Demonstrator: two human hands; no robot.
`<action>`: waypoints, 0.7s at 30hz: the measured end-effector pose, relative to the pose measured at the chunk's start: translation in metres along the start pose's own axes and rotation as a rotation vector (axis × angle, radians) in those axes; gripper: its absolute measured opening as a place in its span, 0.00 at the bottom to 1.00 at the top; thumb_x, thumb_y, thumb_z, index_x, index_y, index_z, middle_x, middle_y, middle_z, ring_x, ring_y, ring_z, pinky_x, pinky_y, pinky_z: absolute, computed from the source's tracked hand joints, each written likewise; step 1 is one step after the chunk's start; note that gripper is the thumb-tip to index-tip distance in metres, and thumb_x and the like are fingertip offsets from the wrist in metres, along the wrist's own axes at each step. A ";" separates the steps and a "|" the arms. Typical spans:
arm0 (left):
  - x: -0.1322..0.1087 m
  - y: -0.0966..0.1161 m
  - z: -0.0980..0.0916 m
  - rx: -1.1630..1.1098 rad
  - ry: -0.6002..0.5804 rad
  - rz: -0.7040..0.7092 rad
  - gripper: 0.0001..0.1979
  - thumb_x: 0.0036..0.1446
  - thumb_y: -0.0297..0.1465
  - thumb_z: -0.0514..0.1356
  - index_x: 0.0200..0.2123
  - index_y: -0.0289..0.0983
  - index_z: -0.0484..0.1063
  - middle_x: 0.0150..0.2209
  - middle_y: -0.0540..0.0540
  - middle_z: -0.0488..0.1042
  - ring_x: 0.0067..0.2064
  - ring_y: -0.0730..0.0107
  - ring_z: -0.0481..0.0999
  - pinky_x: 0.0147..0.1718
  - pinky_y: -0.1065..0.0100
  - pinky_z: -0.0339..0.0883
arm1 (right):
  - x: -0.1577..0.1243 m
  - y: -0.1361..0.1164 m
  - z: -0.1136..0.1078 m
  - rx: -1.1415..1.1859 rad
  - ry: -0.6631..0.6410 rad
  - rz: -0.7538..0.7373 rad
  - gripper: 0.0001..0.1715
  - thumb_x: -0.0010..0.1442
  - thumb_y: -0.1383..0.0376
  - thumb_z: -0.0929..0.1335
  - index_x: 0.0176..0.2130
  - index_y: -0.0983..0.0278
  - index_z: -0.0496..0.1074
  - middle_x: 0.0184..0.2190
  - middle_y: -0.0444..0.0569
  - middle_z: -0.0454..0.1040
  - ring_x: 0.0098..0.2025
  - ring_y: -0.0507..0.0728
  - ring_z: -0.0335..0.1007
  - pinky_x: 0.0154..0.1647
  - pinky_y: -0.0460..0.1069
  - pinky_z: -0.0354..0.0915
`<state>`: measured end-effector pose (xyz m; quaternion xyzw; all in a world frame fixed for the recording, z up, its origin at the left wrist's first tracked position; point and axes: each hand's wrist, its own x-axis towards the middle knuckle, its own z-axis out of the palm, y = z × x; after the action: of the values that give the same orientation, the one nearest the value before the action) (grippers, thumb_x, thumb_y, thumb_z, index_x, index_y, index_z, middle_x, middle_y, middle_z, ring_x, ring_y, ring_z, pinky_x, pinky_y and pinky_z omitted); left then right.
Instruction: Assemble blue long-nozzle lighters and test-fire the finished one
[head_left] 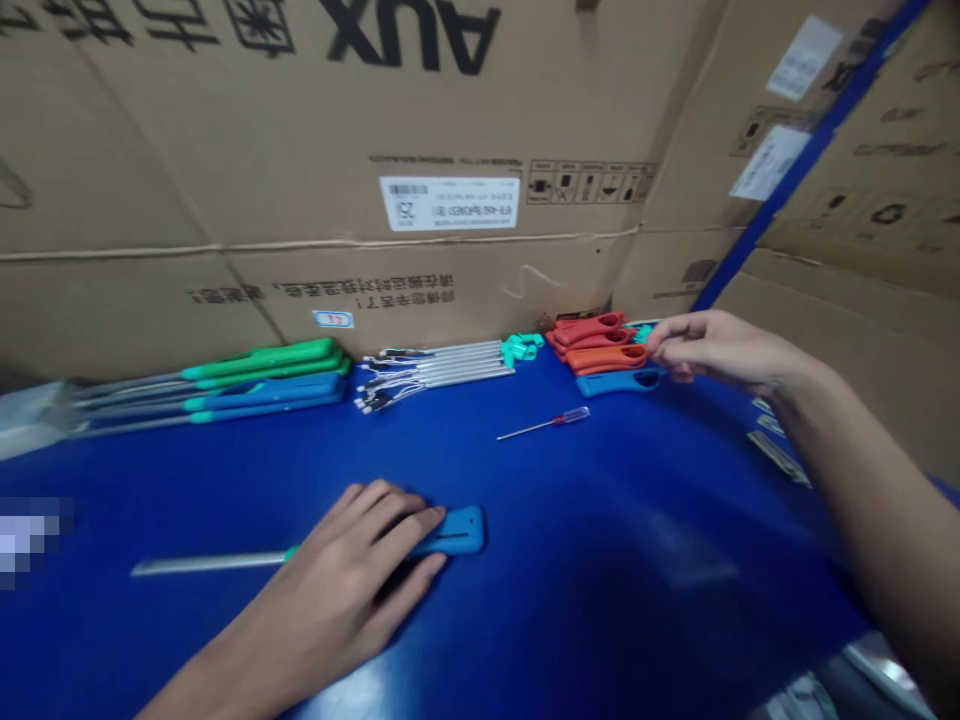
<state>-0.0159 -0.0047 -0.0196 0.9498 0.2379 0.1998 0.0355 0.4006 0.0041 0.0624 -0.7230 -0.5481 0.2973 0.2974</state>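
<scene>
My left hand (337, 570) lies closed over a blue plastic handle (459, 530), pressing it against the table. A long steel shaft (206, 563) runs left from that handle, with a green collar at the hand. My right hand (712, 347) reaches across to a pile of orange handles (600, 347), its fingertips next to a small teal piece (642, 334). Whether those fingertips hold anything is hidden. Just below them lies a blue handle (619, 381). A small screwdriver (544, 424) with a clear red handle rests on the table, apart from both hands.
Green- and blue-handled steel tools (262, 380) lie in a row on the blue table (420, 450), next to steel rods with wires (435, 370) and teal parts (521, 348). Large cardboard boxes (450, 120) wall off the far and right sides.
</scene>
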 end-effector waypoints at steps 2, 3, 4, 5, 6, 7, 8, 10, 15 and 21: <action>0.002 0.004 -0.002 -0.001 -0.022 -0.002 0.12 0.65 0.32 0.55 0.51 0.39 0.71 0.44 0.43 0.76 0.45 0.62 0.74 0.48 0.58 0.67 | -0.005 -0.028 0.031 0.010 -0.075 -0.121 0.07 0.53 0.70 0.71 0.35 0.65 0.77 0.21 0.42 0.71 0.22 0.49 0.62 0.23 0.44 0.61; 0.002 0.005 -0.003 -0.004 -0.035 -0.012 0.12 0.65 0.32 0.55 0.50 0.39 0.71 0.44 0.43 0.76 0.45 0.62 0.74 0.47 0.58 0.67 | -0.008 -0.040 0.048 0.015 -0.103 -0.208 0.08 0.51 0.69 0.71 0.34 0.63 0.78 0.22 0.42 0.71 0.22 0.49 0.63 0.23 0.45 0.61; 0.001 0.005 -0.003 -0.007 -0.040 -0.020 0.13 0.66 0.32 0.55 0.51 0.39 0.71 0.45 0.43 0.76 0.45 0.61 0.74 0.47 0.57 0.67 | -0.012 -0.050 0.066 0.023 -0.132 -0.290 0.08 0.49 0.68 0.70 0.33 0.62 0.78 0.23 0.42 0.73 0.23 0.50 0.66 0.24 0.45 0.62; 0.000 0.006 -0.003 -0.010 -0.050 -0.025 0.13 0.66 0.33 0.54 0.51 0.38 0.71 0.45 0.43 0.75 0.45 0.61 0.73 0.47 0.57 0.66 | -0.016 -0.058 0.083 0.031 -0.166 -0.339 0.07 0.48 0.67 0.70 0.31 0.61 0.78 0.24 0.42 0.74 0.25 0.52 0.68 0.25 0.46 0.63; -0.001 0.006 -0.003 -0.014 -0.057 -0.027 0.13 0.66 0.33 0.54 0.51 0.38 0.71 0.45 0.42 0.75 0.45 0.60 0.73 0.47 0.56 0.66 | -0.021 -0.063 0.099 0.036 -0.201 -0.380 0.07 0.48 0.67 0.69 0.30 0.60 0.78 0.25 0.43 0.75 0.25 0.52 0.69 0.25 0.46 0.64; -0.002 0.005 -0.003 -0.015 -0.060 -0.026 0.13 0.67 0.33 0.54 0.52 0.38 0.70 0.45 0.42 0.75 0.45 0.60 0.73 0.46 0.55 0.66 | -0.027 -0.066 0.114 0.042 -0.235 -0.417 0.07 0.48 0.66 0.68 0.29 0.59 0.78 0.26 0.43 0.76 0.27 0.53 0.70 0.26 0.47 0.66; -0.003 0.005 -0.003 -0.017 -0.063 -0.020 0.13 0.67 0.33 0.53 0.52 0.38 0.70 0.45 0.42 0.75 0.45 0.59 0.73 0.45 0.55 0.66 | -0.033 -0.067 0.127 0.044 -0.266 -0.450 0.07 0.48 0.66 0.68 0.29 0.59 0.77 0.28 0.44 0.76 0.28 0.54 0.71 0.28 0.48 0.67; -0.004 0.005 -0.003 -0.030 -0.067 0.003 0.13 0.68 0.31 0.52 0.52 0.37 0.69 0.45 0.41 0.75 0.45 0.59 0.73 0.44 0.55 0.66 | -0.044 -0.064 0.148 0.052 -0.292 -0.497 0.07 0.51 0.64 0.67 0.30 0.59 0.75 0.28 0.44 0.75 0.27 0.53 0.70 0.28 0.49 0.68; -0.002 0.007 -0.003 -0.090 -0.105 0.029 0.12 0.67 0.28 0.52 0.52 0.35 0.69 0.46 0.40 0.75 0.49 0.58 0.71 0.47 0.54 0.64 | -0.058 -0.043 0.170 -0.014 -0.234 -0.687 0.12 0.56 0.67 0.65 0.41 0.56 0.73 0.27 0.44 0.70 0.26 0.54 0.68 0.28 0.50 0.68; -0.003 0.008 -0.005 -0.086 -0.127 -0.027 0.14 0.68 0.34 0.51 0.52 0.36 0.69 0.46 0.41 0.75 0.49 0.58 0.70 0.48 0.54 0.64 | -0.055 -0.023 0.177 -0.235 -0.092 -1.037 0.19 0.62 0.72 0.63 0.50 0.55 0.70 0.36 0.49 0.75 0.38 0.57 0.75 0.37 0.50 0.72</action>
<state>-0.0167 -0.0135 -0.0143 0.9549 0.2393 0.1487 0.0938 0.2404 -0.0259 -0.0295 -0.3718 -0.8756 0.0794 0.2978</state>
